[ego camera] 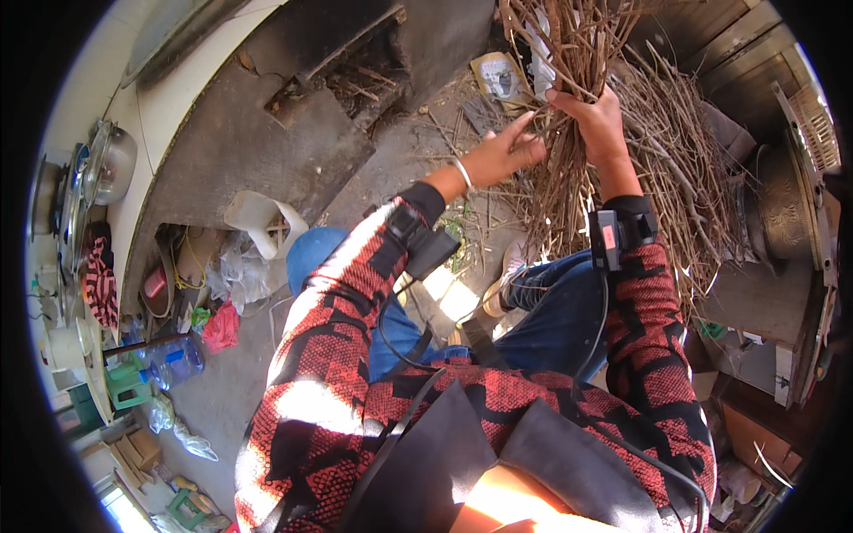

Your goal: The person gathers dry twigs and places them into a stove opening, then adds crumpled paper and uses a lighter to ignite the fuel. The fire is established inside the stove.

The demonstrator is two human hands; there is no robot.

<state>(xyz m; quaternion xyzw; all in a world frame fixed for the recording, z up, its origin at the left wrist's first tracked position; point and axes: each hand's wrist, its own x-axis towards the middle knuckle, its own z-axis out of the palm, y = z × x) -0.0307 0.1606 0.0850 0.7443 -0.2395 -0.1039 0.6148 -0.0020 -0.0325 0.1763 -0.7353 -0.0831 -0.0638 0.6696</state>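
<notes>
My right hand [600, 120] is wrapped around a bundle of dry brown twigs [566, 160], its thumb across the front. Above the grip the sticks fan out to the top of the view. My left hand [503, 156], with a pale bangle at the wrist, is at the left side of the bundle. Its fingers are apart, the index finger reaching towards the twigs; whether they touch is unclear. Behind and right of the bundle lies a large heap of brushwood [673, 146].
A dark stove opening [366, 73] with sticks inside is at upper left. A printed pouch [500, 76] lies near the twigs. To the left are a cut white plastic container [266, 220], plastic bags [243, 270] and a water bottle [176, 363]. A large metal pot [780, 200] stands right.
</notes>
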